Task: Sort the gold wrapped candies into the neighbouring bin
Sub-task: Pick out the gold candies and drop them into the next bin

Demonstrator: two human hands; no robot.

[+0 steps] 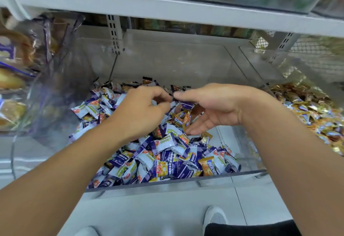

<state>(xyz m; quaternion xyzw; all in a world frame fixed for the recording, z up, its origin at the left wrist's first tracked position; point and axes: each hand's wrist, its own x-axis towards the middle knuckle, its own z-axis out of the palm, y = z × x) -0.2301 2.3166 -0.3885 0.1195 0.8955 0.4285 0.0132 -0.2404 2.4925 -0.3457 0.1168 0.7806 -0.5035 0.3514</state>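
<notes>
Bin (pixel 186 179) held mostly purple candies (pixel 167 142); gold candy (pixel 181 117) remained under your loosely open right hand (pixel 210 109). Left hand (pixel 143 109): fingers curled, hold unclear.

Centre bin (pixel 149 184) clear, its candies (pixel 167 153) purple, silvery white, some gold (pixel 181 117). Right bin's candies (pixel 312 112) gold. Near shoe (pixel 214 217) white mesh.

Grey metal shelf (pixel 167 10) overhead, pale floor (pixel 149 215)
</notes>
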